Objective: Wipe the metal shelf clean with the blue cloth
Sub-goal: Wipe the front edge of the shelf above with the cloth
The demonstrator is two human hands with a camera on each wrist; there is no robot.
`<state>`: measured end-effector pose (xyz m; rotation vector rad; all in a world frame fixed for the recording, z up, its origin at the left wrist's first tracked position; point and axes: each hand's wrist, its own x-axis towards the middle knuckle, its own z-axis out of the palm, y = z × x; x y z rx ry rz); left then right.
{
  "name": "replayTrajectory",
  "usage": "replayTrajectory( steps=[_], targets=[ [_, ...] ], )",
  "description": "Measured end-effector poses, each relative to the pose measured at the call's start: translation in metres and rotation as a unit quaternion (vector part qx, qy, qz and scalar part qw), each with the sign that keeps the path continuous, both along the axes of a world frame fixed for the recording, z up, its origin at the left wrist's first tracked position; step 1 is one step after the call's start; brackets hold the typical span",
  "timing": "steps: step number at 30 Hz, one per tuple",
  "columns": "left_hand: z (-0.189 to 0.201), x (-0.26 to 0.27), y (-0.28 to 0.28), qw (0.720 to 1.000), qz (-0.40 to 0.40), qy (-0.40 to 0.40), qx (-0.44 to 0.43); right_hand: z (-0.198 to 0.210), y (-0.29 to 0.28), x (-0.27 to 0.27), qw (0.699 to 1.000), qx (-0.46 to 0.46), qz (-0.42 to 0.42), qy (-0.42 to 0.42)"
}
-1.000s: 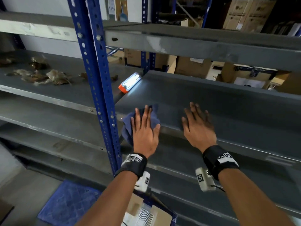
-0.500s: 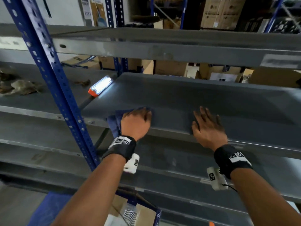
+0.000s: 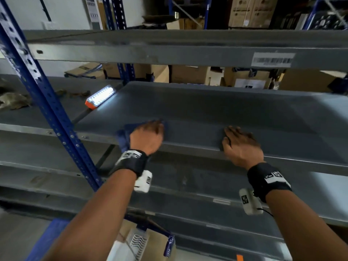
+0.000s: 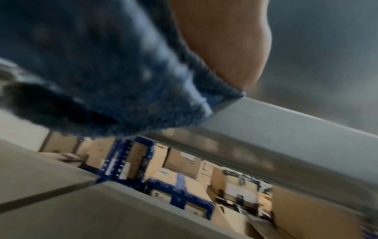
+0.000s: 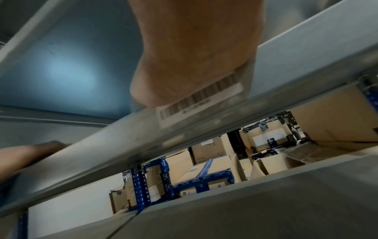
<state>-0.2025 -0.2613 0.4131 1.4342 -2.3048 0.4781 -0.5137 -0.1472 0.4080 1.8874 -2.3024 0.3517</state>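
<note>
The grey metal shelf point(image 3: 207, 110) runs across the middle of the head view. My left hand point(image 3: 148, 136) sits at its front left edge with the fingers curled over the blue cloth point(image 3: 123, 137), which hangs over the lip. In the left wrist view the fuzzy blue cloth point(image 4: 102, 72) bunches under my palm point(image 4: 225, 40), against the shelf's edge point(image 4: 286, 126). My right hand point(image 3: 242, 146) lies flat on the front edge further right, fingers spread and holding nothing. From below, the right palm point(image 5: 194, 56) rests on the shelf lip point(image 5: 122, 137) above a barcode label point(image 5: 200, 100).
A lit lamp point(image 3: 100, 97) with an orange end lies at the shelf's back left. A blue perforated post point(image 3: 47, 102) stands at the left. Another shelf point(image 3: 188, 51) is close above and one point(image 3: 188, 178) below. Cardboard boxes point(image 3: 188, 74) stand behind, and crumpled scraps point(image 3: 15, 100) lie on the left bay.
My left fingers went from straight on the cloth to curled over it, and the hand slid rightward away from the blue post. My right hand stayed flat on the front edge.
</note>
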Motion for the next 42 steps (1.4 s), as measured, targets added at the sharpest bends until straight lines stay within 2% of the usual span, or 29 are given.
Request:
replayTrajectory(
  steps=[2, 4, 7, 9, 11, 12, 14, 17, 20, 21, 23, 25, 27, 29, 32, 35, 39, 42],
  targets=[
    [0.002, 0.009, -0.013, 0.997, 0.053, 0.038, 0.046, 0.001, 0.005, -0.011, 1.000, -0.001, -0.008, -0.003],
    [0.003, -0.010, -0.012, 0.995, 0.078, 0.046, 0.051, 0.005, 0.003, -0.011, 1.000, 0.005, 0.000, -0.004],
    [-0.005, -0.078, 0.023, 0.998, -0.059, 0.005, 0.025, 0.006, -0.001, -0.010, 1.000, 0.011, 0.010, -0.014],
    [0.004, -0.113, 0.048, 0.990, -0.120, -0.010, 0.066, 0.005, 0.001, -0.012, 1.000, 0.014, 0.018, -0.017],
    [0.009, -0.124, 0.053, 0.979, -0.171, -0.035, 0.103, 0.005, 0.007, -0.018, 0.999, 0.020, 0.031, -0.012],
    [0.007, -0.120, 0.049, 0.976, -0.189, -0.053, 0.094, 0.004, 0.010, -0.024, 0.999, 0.022, 0.032, -0.010],
    [0.011, -0.099, 0.029, 0.980, -0.159, -0.059, 0.106, 0.003, 0.020, -0.045, 1.000, 0.020, 0.021, -0.011],
    [0.017, -0.070, -0.011, 0.982, -0.024, -0.010, 0.187, 0.000, 0.039, -0.089, 1.000, 0.019, -0.012, -0.016],
    [0.021, -0.089, -0.018, 0.975, 0.037, 0.017, 0.218, 0.002, 0.047, -0.107, 0.999, 0.028, -0.024, -0.021],
    [0.021, -0.107, -0.009, 0.974, 0.024, 0.022, 0.226, 0.004, 0.045, -0.106, 0.999, 0.033, -0.026, -0.020],
    [0.021, -0.149, 0.021, 0.970, -0.064, 0.009, 0.234, 0.004, 0.042, -0.103, 0.998, 0.038, -0.031, -0.028],
    [0.026, -0.179, 0.048, 0.949, -0.158, -0.025, 0.272, 0.002, 0.043, -0.104, 0.998, 0.038, -0.027, -0.029],
    [0.031, -0.181, 0.049, 0.927, -0.190, -0.019, 0.322, 0.001, 0.047, -0.112, 0.998, 0.044, -0.020, -0.027],
    [0.039, -0.162, 0.032, 0.930, -0.168, -0.020, 0.327, -0.001, 0.053, -0.126, 0.998, 0.041, -0.030, -0.031],
    [0.041, -0.126, -0.022, 0.952, -0.052, -0.010, 0.303, -0.001, 0.066, -0.151, 0.997, 0.029, -0.066, -0.042],
    [0.042, -0.119, -0.069, 0.949, 0.009, 0.004, 0.316, 0.001, 0.069, -0.164, 0.995, 0.043, -0.086, -0.039],
    [0.045, -0.156, -0.076, 0.951, -0.044, -0.066, 0.300, 0.001, 0.060, -0.165, 0.993, 0.058, -0.096, -0.038],
    [0.058, -0.194, -0.028, 0.933, -0.090, -0.120, 0.328, 0.000, 0.061, -0.167, 0.993, 0.060, -0.090, -0.044]
  ],
)
